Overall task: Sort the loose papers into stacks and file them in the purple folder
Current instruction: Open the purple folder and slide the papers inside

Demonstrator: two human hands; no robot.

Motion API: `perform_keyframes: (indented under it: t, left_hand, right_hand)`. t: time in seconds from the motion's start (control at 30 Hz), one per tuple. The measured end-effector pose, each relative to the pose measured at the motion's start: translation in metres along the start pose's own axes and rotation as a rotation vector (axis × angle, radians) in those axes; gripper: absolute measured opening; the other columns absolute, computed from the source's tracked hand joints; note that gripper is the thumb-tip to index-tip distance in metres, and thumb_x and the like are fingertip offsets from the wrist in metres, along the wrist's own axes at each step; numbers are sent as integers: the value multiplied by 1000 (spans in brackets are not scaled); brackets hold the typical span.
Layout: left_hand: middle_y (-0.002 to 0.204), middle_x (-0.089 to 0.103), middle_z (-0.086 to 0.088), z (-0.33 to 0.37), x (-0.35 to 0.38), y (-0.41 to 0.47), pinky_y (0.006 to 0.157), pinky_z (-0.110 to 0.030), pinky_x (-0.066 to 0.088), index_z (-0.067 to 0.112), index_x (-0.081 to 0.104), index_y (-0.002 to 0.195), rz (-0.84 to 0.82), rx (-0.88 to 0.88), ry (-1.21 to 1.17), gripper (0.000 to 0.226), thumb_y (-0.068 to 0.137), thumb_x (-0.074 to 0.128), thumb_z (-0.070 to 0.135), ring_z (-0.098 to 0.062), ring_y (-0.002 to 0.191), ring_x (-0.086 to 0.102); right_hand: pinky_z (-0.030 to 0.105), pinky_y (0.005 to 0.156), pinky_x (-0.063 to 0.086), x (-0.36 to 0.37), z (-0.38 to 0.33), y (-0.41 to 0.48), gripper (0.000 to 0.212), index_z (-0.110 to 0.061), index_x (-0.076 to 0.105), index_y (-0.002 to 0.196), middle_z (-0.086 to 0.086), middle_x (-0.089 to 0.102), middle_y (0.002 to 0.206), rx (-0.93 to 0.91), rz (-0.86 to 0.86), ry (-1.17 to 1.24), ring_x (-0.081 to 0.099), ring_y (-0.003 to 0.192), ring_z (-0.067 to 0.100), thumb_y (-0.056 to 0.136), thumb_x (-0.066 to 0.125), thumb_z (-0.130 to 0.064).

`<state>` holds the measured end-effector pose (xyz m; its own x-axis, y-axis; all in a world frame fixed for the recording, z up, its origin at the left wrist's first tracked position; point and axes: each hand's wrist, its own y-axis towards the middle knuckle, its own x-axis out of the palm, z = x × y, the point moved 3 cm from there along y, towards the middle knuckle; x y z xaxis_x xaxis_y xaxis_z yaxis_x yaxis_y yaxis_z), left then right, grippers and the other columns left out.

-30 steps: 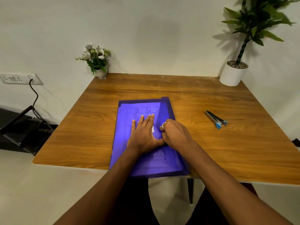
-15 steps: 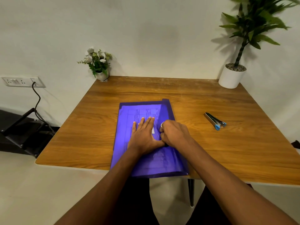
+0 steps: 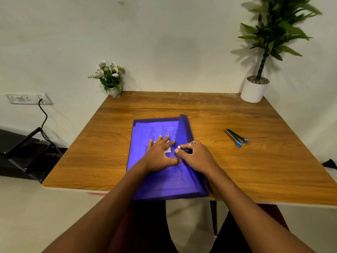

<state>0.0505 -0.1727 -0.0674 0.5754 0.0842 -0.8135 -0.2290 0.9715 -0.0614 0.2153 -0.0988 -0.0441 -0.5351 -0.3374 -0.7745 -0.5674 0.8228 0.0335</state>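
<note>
The purple folder (image 3: 144,132) lies closed on the wooden table (image 3: 255,170), its near end at the table's front edge. Printed papers (image 3: 160,127) show through its translucent cover. My left hand (image 3: 160,154) lies flat on the middle of the cover with fingers straight. My right hand (image 3: 195,156) sits just right of it with curled fingers. Its thumb and forefinger pinch the edge of the folder's side flap (image 3: 183,132), which is folded over the cover along the right side.
A blue and silver stapler (image 3: 236,138) lies on the table to the right of the folder. A small flower pot (image 3: 112,81) stands at the back left corner and a white plant pot (image 3: 254,90) at the back right. A black stand (image 3: 23,148) is on the floor at left.
Both hands stay on the folder. The right hand's fingertips now show at the flap's edge, where before they were tucked under the knuckles. The camera has shifted slightly.
</note>
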Motion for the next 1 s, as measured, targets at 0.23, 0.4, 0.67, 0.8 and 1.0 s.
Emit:
perform_keyframes:
  t: [0.23,0.4,0.67,0.8,1.0]
  left_hand:
    - [166,16,-13,-64,-24,-27,122,-57,-3,29,33,155,324,-386,193,80,90,47,73,-35,154,4]
    - [166,16,-18,-46,-14,-15,124,-49,-3,25,34,156,328,-307,170,79,91,53,67,-34,155,5]
    - [167,10,-18,-4,14,19,124,-46,-7,24,28,158,285,-245,179,82,93,49,69,-33,156,-1]
    - [166,14,-18,4,22,30,124,-46,-5,25,32,157,308,-209,182,81,92,49,69,-33,155,3]
    - [167,20,-9,4,21,29,124,-46,-2,20,46,150,372,-155,166,75,90,48,65,-31,155,8]
  right_hand:
    - [41,108,45,-2,22,15,46,-26,59,138,-3,52,140,129,152,95,45,132,19,96,64,-43]
    - [42,121,23,6,11,27,59,-24,48,150,-2,34,161,7,84,-81,24,151,19,97,59,-48]
    - [46,125,8,-11,54,28,69,-29,36,156,-2,18,169,69,31,-258,8,156,21,97,50,-63]
    - [43,125,5,-18,72,26,67,-33,31,157,-4,17,169,51,36,-289,7,156,19,99,44,-63]
    - [44,127,3,-13,73,28,66,-33,30,158,-4,16,169,33,67,-342,6,157,18,100,40,-62]
